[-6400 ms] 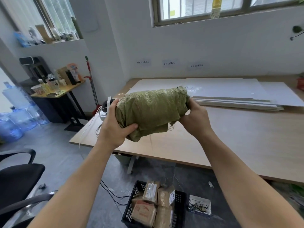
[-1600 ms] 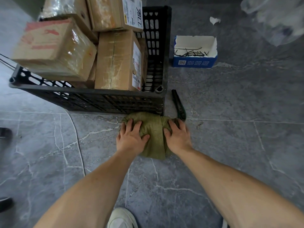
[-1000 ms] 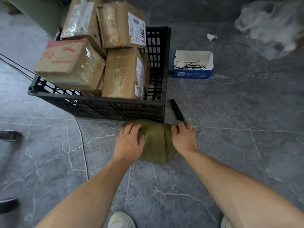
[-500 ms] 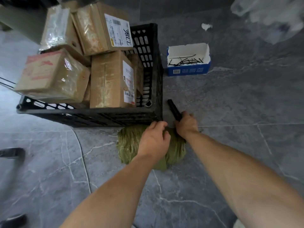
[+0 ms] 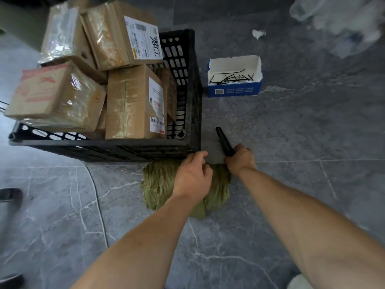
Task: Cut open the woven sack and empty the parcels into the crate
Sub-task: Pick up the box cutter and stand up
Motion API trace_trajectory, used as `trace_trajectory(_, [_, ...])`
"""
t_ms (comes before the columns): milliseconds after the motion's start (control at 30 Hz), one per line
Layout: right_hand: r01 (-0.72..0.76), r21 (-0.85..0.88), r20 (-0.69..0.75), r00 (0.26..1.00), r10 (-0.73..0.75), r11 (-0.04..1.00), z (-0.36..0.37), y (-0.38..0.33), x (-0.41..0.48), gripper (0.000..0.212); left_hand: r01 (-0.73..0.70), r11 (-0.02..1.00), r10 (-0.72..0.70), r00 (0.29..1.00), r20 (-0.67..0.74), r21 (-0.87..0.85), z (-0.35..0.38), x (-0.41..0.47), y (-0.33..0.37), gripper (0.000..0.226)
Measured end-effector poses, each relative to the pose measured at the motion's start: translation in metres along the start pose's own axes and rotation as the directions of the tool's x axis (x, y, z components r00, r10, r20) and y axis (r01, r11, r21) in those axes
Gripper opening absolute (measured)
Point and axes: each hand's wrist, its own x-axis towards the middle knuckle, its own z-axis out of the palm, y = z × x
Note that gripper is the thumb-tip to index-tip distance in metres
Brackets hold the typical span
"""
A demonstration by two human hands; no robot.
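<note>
A rolled-up green woven sack [image 5: 158, 184] lies on the grey floor against the near wall of the black crate [image 5: 104, 149]. My left hand [image 5: 192, 178] rests on top of the sack, fingers curled at its far edge. My right hand [image 5: 239, 160] is closed around the handle of a black cutter [image 5: 224, 140] that points away from me, just right of the crate's corner. Several taped cardboard parcels [image 5: 133, 103] fill the crate and stick out above its rim.
A small blue and white box [image 5: 235, 80] with black cable ties stands on the floor right of the crate. A clear plastic bag [image 5: 343, 19] lies at the top right. A thin cable [image 5: 98, 197] runs across the floor on the left. Chair feet show at the left edge.
The sack went from held above the table to lying on the floor by the crate. My right hand left the sack and closed on the black cutter; my left hand slid right along the sack.
</note>
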Motion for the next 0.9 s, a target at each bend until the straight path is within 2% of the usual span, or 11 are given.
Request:
trace_trajectory(167, [0.022, 0.200, 0.007, 1.000, -0.023, 0.980, -0.015, 0.004, -0.027, 0.040, -0.041, 0.996, 0.045, 0.998, 0.051, -0.078, -0.002, -0.001, 0.024, 0.038])
trace_trajectory(267, [0.049, 0.287, -0.008, 0.999, -0.048, 0.957, -0.029, -0.004, -0.055, 0.040, 0.076, 0.966, -0.067, 0.997, 0.045, -0.247, -0.010, -0.007, 0.043, 0.039])
trace_trajectory(367, [0.093, 0.348, -0.049, 0.996, -0.081, 0.933, -0.052, -0.018, -0.092, 0.034, 0.245, 0.874, -0.243, 0.968, 0.060, -0.419, -0.032, -0.022, 0.070, 0.044])
trace_trajectory(533, [0.121, 0.443, -0.031, 0.992, -0.120, 0.888, -0.088, -0.042, -0.149, 0.039, 0.312, 0.707, -0.303, 0.945, 0.127, -0.635, -0.081, -0.055, 0.120, 0.041])
trace_trajectory(667, [0.106, 0.479, -0.012, 0.993, -0.114, 0.871, -0.122, -0.063, -0.191, 0.038, 0.346, 0.709, -0.280, 0.938, 0.205, -0.615, -0.128, -0.076, 0.156, 0.049])
trace_trajectory(800, [0.066, 0.507, 0.054, 0.993, -0.109, 0.859, -0.164, -0.082, -0.233, 0.052, 0.369, 0.716, -0.285, 0.929, 0.235, -0.592, -0.182, -0.100, 0.194, 0.049])
trace_trajectory(867, [0.025, 0.561, 0.084, 0.993, -0.087, 0.827, -0.187, -0.095, -0.257, 0.051, 0.410, 0.677, -0.332, 0.911, 0.244, -0.611, -0.211, -0.115, 0.217, 0.038])
trace_trajectory(900, [0.009, 0.576, 0.092, 0.993, -0.075, 0.817, -0.199, -0.101, -0.267, 0.050, 0.425, 0.655, -0.351, 0.903, 0.247, -0.625, -0.228, -0.122, 0.229, 0.043])
